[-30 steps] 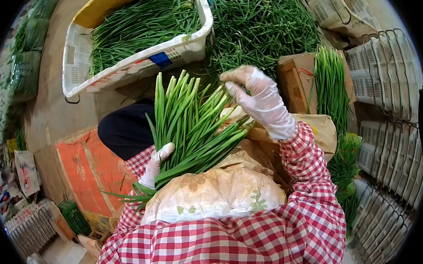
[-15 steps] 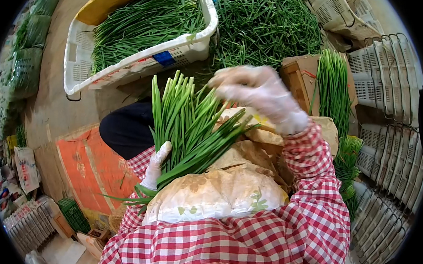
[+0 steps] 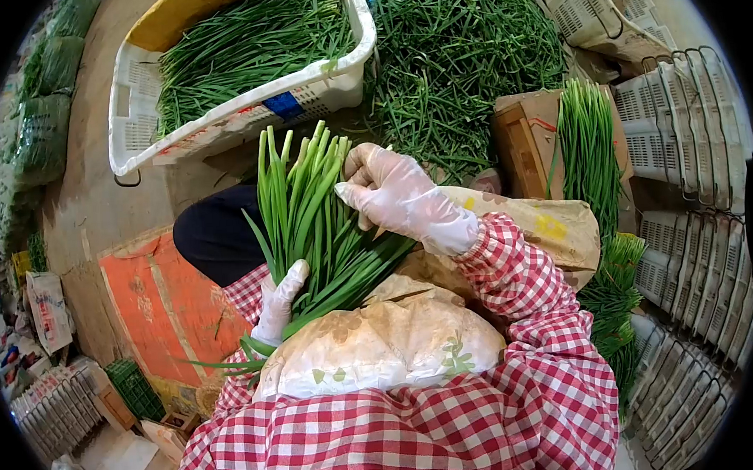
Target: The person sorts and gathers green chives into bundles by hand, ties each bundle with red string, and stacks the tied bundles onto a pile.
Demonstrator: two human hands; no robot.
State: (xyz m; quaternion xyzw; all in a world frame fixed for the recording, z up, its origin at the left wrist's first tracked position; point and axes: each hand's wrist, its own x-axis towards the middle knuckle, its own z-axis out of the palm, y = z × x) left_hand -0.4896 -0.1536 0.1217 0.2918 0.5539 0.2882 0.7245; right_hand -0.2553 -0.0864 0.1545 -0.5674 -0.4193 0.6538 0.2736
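Observation:
A loose bunch of garlic chives [image 3: 320, 212] lies across my lap, pale stem ends pointing up and away from me. My left hand [image 3: 281, 303], in a thin white glove, is wrapped round the lower left of the bunch with its thumb on top; its other fingers are hidden underneath. At the upper right edge of the bunch, my right hand [image 3: 391, 192], in a translucent glove, has its fingers curled and pinched against the stems. Under the bunch is a stained, pale apron [image 3: 382, 345].
Ahead stands a white plastic crate [image 3: 243, 123] with chives in it, beside a heap of loose green leaves [image 3: 469, 60]. To the right, tidy chives [image 3: 591, 143] lean by a cardboard box [image 3: 529, 142]. Stacked white crates [image 3: 686, 134] line the far right. An orange sheet [image 3: 163, 306] covers the floor at left.
My right hand has come down and left onto the upper edge of the bunch. Leaves that splayed out to the right now lie closer in. My left hand keeps its hold.

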